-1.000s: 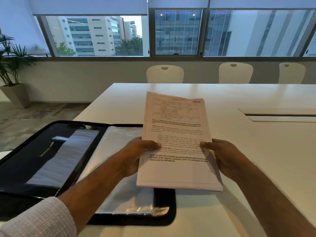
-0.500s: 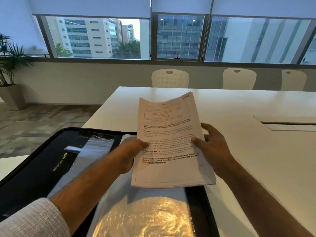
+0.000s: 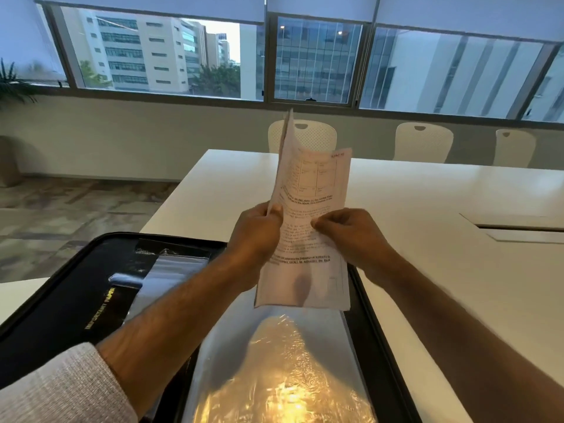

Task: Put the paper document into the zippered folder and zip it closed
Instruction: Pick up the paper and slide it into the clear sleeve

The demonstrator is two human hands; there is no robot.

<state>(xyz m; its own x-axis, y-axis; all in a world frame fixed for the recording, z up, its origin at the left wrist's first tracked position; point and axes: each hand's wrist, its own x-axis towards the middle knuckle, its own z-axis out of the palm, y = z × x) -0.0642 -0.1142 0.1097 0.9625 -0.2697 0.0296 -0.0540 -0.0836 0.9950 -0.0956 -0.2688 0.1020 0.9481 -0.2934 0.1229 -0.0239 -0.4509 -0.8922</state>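
Both the left hand and right hand pinch the paper upright above the open folder; inserting and zipping remain.

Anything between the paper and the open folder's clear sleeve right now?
Nothing visible. The paper document, gripped by the left hand and right hand, hangs directly above the clear sleeve of the open folder.
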